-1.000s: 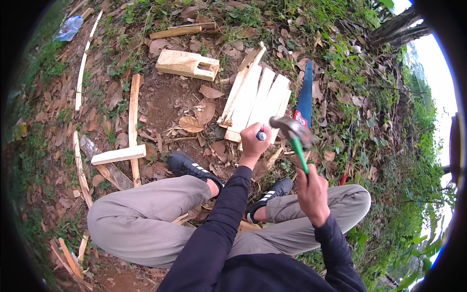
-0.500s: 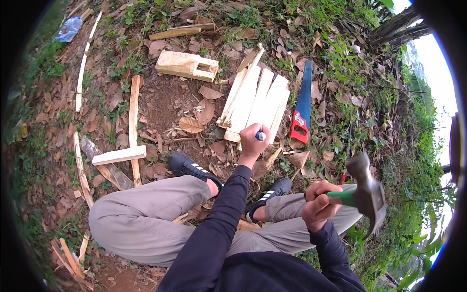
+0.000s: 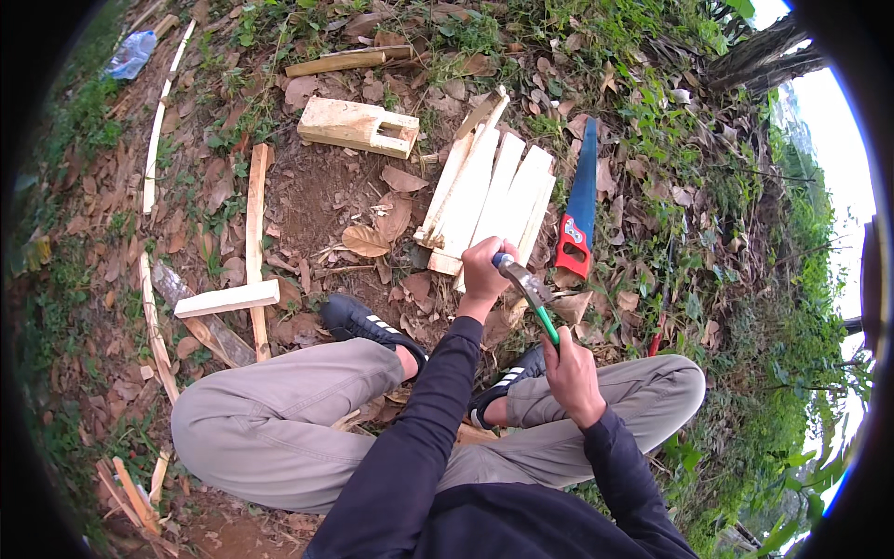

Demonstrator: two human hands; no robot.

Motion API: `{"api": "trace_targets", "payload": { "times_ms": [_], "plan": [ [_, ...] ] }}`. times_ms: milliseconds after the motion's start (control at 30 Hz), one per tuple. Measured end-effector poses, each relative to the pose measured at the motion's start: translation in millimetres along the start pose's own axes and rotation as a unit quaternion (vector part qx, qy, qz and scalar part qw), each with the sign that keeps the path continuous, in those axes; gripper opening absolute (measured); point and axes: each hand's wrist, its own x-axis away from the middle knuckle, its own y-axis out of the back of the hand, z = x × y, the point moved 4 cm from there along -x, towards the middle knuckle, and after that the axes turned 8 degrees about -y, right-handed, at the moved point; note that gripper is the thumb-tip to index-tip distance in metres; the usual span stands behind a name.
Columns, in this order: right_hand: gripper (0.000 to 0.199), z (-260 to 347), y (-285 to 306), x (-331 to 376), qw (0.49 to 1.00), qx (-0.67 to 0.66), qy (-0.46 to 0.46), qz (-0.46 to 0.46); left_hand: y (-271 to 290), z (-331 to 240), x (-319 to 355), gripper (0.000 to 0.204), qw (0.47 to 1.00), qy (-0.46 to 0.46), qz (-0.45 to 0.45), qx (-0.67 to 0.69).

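My left hand (image 3: 485,272) is wrapped round the dark blue handle of a chisel (image 3: 501,259), held upright over the near end of several pale wood pieces (image 3: 501,191) lying side by side. Its blade is hidden beneath my fist. In my right hand (image 3: 574,377) is a claw hammer (image 3: 544,319) with a green handle, its head down at the top of the chisel handle. Whether the two actually touch is hard to make out.
Right of the wood lies a handsaw (image 3: 579,196) with a red grip. A notched wood block (image 3: 358,127) sits farther off to the left. Wooden strips (image 3: 256,224) and a short batten (image 3: 228,297) lie left of my shoes. Dry leaves and grass cover the ground.
My right hand has swung the hammer from above my right knee, down and leftward to the chisel's end. My left hand has stayed nearly in place.
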Motion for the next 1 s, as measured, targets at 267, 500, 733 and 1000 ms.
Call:
{"api": "trace_targets", "payload": {
  "times_ms": [267, 500, 733, 1000],
  "plan": [
    [0.025, -6.9, 12.6, 8.3, 0.979, -0.114, 0.074, -0.152, 5.8, -1.2, -1.5, 0.031, 1.0, 0.016, -0.027, 0.001],
    [0.029, 44.6, 43.8, -16.7, 0.989, -0.052, 0.044, -0.135, 22.9, 27.2, -5.1, 0.034, 0.99, 0.12, -0.07, 0.025],
    [0.026, 23.7, 27.2, 4.4, 0.977, -0.084, 0.125, -0.152, 20.3, 16.9, -10.7, 0.031, 0.997, 0.058, -0.044, 0.033],
    [0.015, 35.4, 30.9, -5.0, 0.998, 0.019, 0.035, -0.056, 6.6, 9.5, -1.7, 0.026, 1.0, 0.002, -0.014, 0.007]
  ]
}}
